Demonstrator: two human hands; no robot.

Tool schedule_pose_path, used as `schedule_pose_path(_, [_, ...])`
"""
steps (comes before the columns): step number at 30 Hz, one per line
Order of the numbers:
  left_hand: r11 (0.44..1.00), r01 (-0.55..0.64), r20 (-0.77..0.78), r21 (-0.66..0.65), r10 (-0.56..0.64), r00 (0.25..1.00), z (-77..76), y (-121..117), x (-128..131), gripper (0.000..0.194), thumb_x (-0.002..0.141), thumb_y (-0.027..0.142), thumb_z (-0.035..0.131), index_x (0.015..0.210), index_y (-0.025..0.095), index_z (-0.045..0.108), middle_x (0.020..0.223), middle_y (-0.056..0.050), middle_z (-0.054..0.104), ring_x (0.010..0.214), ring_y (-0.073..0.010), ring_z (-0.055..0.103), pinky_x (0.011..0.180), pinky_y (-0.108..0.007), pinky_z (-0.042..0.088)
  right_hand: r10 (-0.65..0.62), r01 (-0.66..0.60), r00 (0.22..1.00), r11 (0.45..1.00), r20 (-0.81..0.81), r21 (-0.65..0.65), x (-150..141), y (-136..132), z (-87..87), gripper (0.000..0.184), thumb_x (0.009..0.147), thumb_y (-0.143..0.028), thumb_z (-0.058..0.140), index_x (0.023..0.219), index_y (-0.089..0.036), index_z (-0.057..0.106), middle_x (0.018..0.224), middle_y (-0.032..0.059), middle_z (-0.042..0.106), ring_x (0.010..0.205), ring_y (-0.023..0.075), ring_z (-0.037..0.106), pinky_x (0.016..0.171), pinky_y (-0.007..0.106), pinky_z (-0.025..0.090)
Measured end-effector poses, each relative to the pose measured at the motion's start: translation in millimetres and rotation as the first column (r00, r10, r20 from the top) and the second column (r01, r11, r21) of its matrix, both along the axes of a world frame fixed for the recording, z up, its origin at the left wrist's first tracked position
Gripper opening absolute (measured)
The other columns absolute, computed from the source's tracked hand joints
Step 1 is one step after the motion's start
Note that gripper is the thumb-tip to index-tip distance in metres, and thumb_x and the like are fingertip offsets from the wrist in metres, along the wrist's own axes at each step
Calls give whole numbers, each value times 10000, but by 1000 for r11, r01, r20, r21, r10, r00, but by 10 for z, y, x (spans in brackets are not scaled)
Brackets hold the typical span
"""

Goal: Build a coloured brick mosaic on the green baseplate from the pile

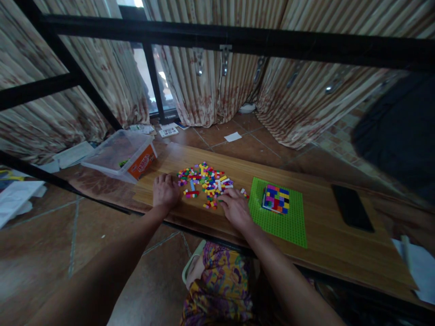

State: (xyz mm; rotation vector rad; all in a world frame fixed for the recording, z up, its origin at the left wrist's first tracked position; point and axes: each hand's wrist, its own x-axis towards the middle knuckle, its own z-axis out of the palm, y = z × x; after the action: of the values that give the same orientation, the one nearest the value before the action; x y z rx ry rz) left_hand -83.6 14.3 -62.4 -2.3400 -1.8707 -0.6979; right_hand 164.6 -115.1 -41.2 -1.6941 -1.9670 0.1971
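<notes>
A heap of small colourful toy bricks [204, 179] lies spread over the wooden table. My left hand [165, 191] rests on the tabletop at the heap's left edge, fingers loosely bent and nothing visible in them. At the heap's right edge is my right hand [236, 208], its thumb and fingers pinched together around what looks like a small green brick. Right of that hand lies a green baseplate [292, 231]. On it stands a squarish block built of bricks [277, 199], with a multicoloured top and a white lower edge.
A clear plastic box [115, 151] with an orange label stands at the table's left end. A black phone [352, 207] lies on the table [322, 226] at the right. A black metal bar [217, 38] crosses above. Papers [233, 136] lie on the tiled floor before striped curtains.
</notes>
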Motion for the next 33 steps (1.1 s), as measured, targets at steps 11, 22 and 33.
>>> schedule_pose_path(11, [1000, 7, 4, -12, -7, 1000, 31, -16, 9, 365, 839, 225, 434, 1102, 69, 633, 1115, -215, 613, 1062, -339, 526, 950, -483, 407, -64, 64, 997, 998, 46, -14, -28, -40, 13, 131, 876, -189, 594, 897, -229, 718, 964, 64, 639, 937, 235, 536, 863, 374, 420])
schedule_pose_path(22, [1000, 25, 34, 7, -25, 999, -20, 23, -15, 375, 827, 227, 442, 1120, 91, 634, 1122, -210, 613, 1073, -344, 527, 951, -507, 398, -97, 97, 994, 995, 42, -4, -34, -155, 12, 182, 926, -190, 523, 802, -224, 653, 867, 52, 636, 870, 220, 538, 824, 343, 400])
schedule_pose_path(33, [1000, 15, 18, -9, -15, 1000, -16, 26, -18, 385, 832, 237, 429, 1116, 74, 631, 1134, -219, 606, 1074, -345, 521, 965, -494, 400, -117, 117, 993, 993, -3, 4, -90, -132, 25, 196, 943, -222, 500, 922, -232, 695, 944, 61, 642, 934, 226, 539, 875, 358, 395])
